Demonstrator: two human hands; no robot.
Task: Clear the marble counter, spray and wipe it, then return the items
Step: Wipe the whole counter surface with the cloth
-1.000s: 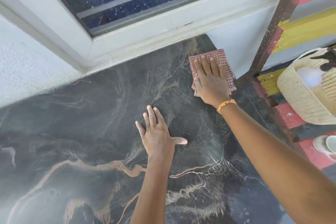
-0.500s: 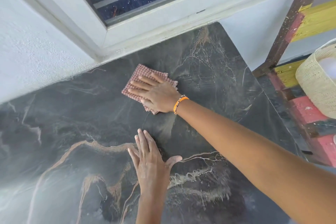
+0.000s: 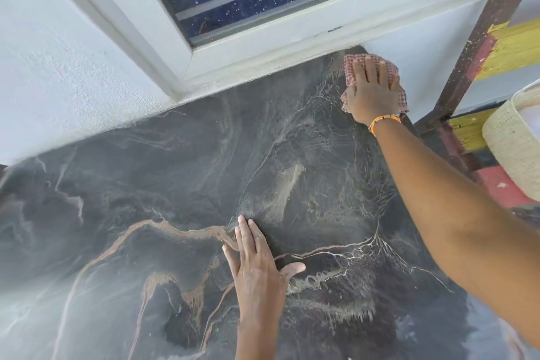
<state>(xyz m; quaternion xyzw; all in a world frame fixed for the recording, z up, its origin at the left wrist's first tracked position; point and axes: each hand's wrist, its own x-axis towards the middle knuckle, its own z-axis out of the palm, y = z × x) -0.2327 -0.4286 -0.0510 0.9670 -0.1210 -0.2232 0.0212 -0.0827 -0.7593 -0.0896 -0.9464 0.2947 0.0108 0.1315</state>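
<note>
right hand (image 3: 371, 93) slid cloth (image 3: 350, 63) to far counter (image 3: 175, 184) corner, palm flat; left hand (image 3: 257, 269) flat, empty.

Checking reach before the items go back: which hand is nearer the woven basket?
Right. The right hand presses the checked cloth at the counter's far corner, left of the woven basket; the left hand lies mid-counter.

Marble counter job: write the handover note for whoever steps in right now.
Right hand: flat on the checked cloth, pressing it onto the far right corner of the marble counter under the window frame.
Left hand: open, palm down on the counter, holding nothing.
Done: counter cleared; wiping under way.
Left: finish wiping, then return the items. A woven basket sits off to the right; the spray bottle is out of view.
</note>
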